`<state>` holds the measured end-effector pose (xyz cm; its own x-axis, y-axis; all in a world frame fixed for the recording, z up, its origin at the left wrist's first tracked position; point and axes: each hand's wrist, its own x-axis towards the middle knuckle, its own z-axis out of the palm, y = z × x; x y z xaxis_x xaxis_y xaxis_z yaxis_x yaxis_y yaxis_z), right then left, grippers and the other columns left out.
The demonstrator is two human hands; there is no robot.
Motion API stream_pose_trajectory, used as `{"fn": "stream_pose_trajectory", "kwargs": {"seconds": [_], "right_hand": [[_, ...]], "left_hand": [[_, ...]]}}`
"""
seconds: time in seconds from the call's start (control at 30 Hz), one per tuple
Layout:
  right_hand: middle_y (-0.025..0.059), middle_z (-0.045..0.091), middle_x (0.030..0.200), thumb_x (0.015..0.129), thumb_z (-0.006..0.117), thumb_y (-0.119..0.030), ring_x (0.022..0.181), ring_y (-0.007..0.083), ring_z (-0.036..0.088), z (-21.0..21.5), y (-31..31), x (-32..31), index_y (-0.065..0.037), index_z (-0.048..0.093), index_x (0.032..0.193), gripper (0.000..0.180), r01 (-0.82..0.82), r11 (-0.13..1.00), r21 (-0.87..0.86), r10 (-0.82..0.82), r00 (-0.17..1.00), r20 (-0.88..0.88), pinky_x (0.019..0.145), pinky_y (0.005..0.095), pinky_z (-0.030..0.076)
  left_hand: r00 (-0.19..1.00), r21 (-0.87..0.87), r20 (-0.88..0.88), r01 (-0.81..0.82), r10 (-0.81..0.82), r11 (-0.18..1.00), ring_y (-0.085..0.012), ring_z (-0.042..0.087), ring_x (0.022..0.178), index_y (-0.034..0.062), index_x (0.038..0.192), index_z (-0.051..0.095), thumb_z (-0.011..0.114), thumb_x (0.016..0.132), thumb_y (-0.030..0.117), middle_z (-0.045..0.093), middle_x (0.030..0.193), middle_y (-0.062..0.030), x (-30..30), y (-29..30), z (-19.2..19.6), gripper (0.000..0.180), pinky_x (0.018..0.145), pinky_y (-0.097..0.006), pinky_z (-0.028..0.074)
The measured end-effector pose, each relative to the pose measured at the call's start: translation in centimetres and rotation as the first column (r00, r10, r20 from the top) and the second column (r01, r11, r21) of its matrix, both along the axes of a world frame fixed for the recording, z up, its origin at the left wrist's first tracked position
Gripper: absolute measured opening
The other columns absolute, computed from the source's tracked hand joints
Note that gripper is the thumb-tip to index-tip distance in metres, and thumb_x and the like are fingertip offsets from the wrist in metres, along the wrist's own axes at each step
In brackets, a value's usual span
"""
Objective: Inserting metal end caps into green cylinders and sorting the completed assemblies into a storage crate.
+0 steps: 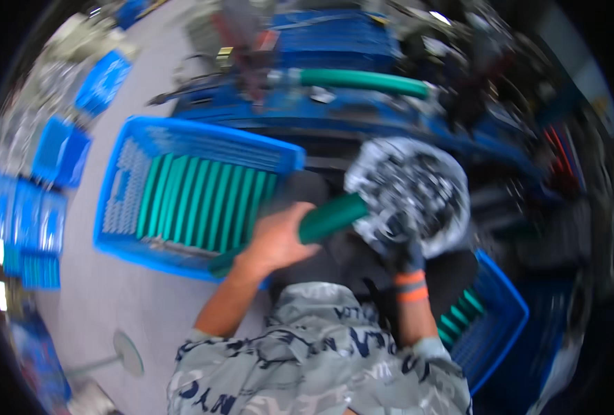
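My bare left hand (278, 240) is wrapped round a green tube (335, 217), which slants up to the right across my lap. The tube's upper end comes close to the left edge of a round container lined with a clear plastic bag (364, 160). Heaped inside that bag are many small shiny metal parts (418, 183). At the bag's near side is my right hand (402, 243), in a dark glove with an orange-striped cuff. Its fingers are blurred against the metal parts, and I cannot make out whether they hold one.
A blue crate (213, 131) on the left holds a row of several green tubes (200, 200). Another blue crate (508, 294) at lower right holds more. Ahead, a green tube (362, 80) lies across a blue bench machine (335, 41). Blue bins (61, 152) line the far left.
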<state>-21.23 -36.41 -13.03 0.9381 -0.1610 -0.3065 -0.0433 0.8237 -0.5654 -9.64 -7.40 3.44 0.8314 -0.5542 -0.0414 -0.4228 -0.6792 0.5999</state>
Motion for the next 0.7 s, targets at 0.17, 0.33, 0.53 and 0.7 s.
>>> {"fn": "stream_pose_trajectory", "kwargs": {"seconds": [0.17,0.33,0.53,0.7], "right_hand": [[0.0158,0.06,0.163,0.096,0.091,-0.045,0.143,0.026,0.065,4.5,0.0,-0.1,-0.01,0.027,0.181,0.112,0.008,0.999,-0.034,0.004,0.945,0.326,0.084,0.04,0.073],[0.0177,0.06,0.165,0.089,0.096,-0.021,0.151,0.0261,0.059,3.7,-1.1,-0.4,-0.003,0.037,0.178,0.108,0.047,0.983,-0.177,0.018,0.938,0.347,0.131,0.0407,0.04],[0.0145,0.062,0.162,0.078,0.098,-0.002,0.147,0.0231,0.06,4.1,-3.7,-1.3,0.004,0.038,0.175,0.114,-0.08,0.751,-0.656,0.209,0.971,0.12,0.126,0.0397,0.045],[0.0208,0.063,0.161,0.073,0.105,-0.006,0.145,0.0287,0.063,5.8,-2.1,-1.1,0.001,0.032,0.178,0.128,0.003,0.962,-0.274,0.078,0.956,0.282,0.123,0.0429,0.05]], "left_hand": [[0.985,-0.036,0.107,0.14,-0.135,0.99,-0.0421,0.077,0.111,0.0111,0.138,0.071,0.088,0.081,0.016,0.079,0.121,-0.0153,0.9,-2.8,0.1,0.06,0.095,-0.047,0.061],[0.977,0.111,0.098,0.178,-0.189,0.978,-0.0388,0.077,0.107,0.013,0.136,0.074,0.085,0.08,0.011,0.079,0.119,-0.0128,0.1,-3.7,1.4,0.058,0.093,-0.046,0.062],[0.972,0.11,0.119,0.19,-0.202,0.976,-0.039,0.076,0.102,0.0147,0.137,0.074,0.082,0.078,0.01,0.077,0.112,-0.0115,0.2,-4.0,2.3,0.06,0.089,-0.048,0.062],[0.963,0.183,0.079,0.242,-0.259,0.953,-0.0396,0.075,0.1,0.0156,0.137,0.073,0.082,0.074,0.009,0.075,0.107,-0.0117,0.4,-3.9,1.3,0.064,0.087,-0.05,0.061]]}}
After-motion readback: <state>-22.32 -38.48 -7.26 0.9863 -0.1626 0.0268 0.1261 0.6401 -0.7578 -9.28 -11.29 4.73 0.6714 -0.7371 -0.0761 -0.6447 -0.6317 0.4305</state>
